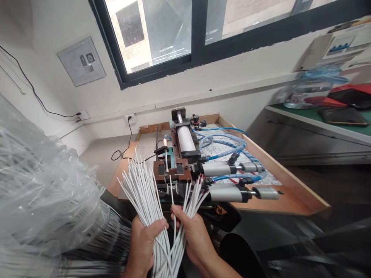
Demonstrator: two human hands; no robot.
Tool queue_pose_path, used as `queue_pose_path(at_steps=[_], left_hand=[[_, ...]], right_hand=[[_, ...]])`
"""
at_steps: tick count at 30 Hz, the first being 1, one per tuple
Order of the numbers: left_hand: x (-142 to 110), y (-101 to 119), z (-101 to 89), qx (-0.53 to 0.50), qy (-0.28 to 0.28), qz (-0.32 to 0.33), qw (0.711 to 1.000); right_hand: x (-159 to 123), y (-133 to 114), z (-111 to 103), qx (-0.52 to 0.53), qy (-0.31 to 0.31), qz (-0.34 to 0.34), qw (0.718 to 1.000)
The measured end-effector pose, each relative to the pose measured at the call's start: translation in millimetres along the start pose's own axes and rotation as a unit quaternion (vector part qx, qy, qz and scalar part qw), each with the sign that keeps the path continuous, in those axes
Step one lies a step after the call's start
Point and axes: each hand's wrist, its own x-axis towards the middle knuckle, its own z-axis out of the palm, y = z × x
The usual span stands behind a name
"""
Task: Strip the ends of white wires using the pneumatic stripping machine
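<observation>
My left hand [145, 241] is wrapped round a thick bundle of white cables [142, 193], whose ends fan out upward. In my right hand [193, 231] is a smaller bunch of white cables [193, 199], some with reddish tips. Between my right thumb and fingers a single white cable [171, 191] stands up apart from the rest. Just beyond the cable ends sits a pneumatic machine [185, 141] with silver cylinders and brown clamp blocks [171, 168]. Below my hands both bunches run close together.
A wooden-edged bench [298, 195] carries the machine and its blue air hoses [232, 144]. At left, plastic-wrapped cable bundles [52, 193] rise close beside me. A green-topped table [307, 116] with bags stands at right. A window [162, 34] and wall socket [131, 118] are behind.
</observation>
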Motion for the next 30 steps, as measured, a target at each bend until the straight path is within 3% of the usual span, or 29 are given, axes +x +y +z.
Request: queue_pose_path(at_steps=[7, 13, 17, 20, 25, 30], left_hand=[[-2, 9, 3.9, -0.021, 0.0, 0.008, 1.0], [-6, 11, 7.8, -0.03, -0.037, 0.016, 0.999], [-8, 6, 4.8, -0.04, -0.043, 0.002, 0.998], [-10, 2, 2.3, -0.033, -0.014, -0.017, 0.999], [-11, 2, 3.1, -0.03, 0.028, -0.034, 0.999], [-12, 9, 7.6, -0.066, 0.004, -0.02, 0.998]], right_hand=[[11, -3, 6, 0.05, 0.0, 0.056, 0.997], [6, -9, 9, 0.025, -0.109, 0.115, 0.987], [-1, -7, 3, -0.022, -0.076, 0.036, 0.996], [-8, -3, -4, -0.068, -0.038, -0.022, 0.997], [-12, 0, -11, -0.096, -0.008, -0.026, 0.995], [-5, -4, -6, -0.072, -0.025, -0.009, 0.997]])
